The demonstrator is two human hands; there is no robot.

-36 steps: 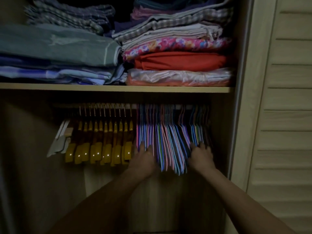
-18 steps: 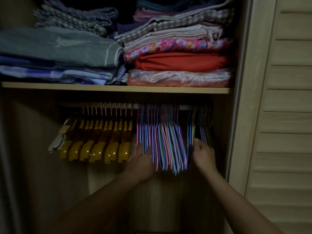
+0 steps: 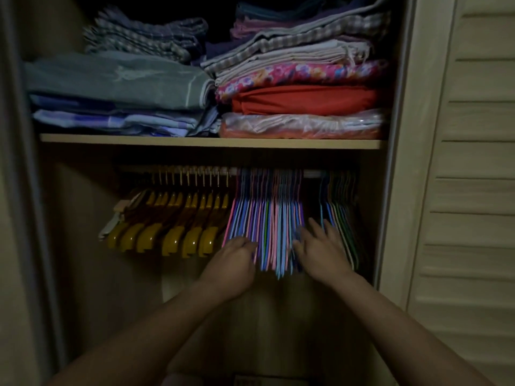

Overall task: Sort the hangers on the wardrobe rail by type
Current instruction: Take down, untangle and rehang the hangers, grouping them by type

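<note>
Yellow-brown wooden hangers grouped left, thin multicoloured wire hangers right; sorting appears nearly complete. Left hand curls against the wire bundle; right hand, fingers spread, parts it.

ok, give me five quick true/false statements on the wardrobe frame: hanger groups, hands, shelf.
1. The yellow hangers hang left of the thin coloured hangers. True.
2. The left hand grips a yellow hanger. False: it rests at the left edge of the coloured bunch.
3. The right hand has spread fingers reaching in at a gap in the coloured hangers. True.
4. The shelf above the rail is bare. False: folded fabrics are stacked on it.
5. Clothes hang on the coloured hangers. False: they look bare.
</note>
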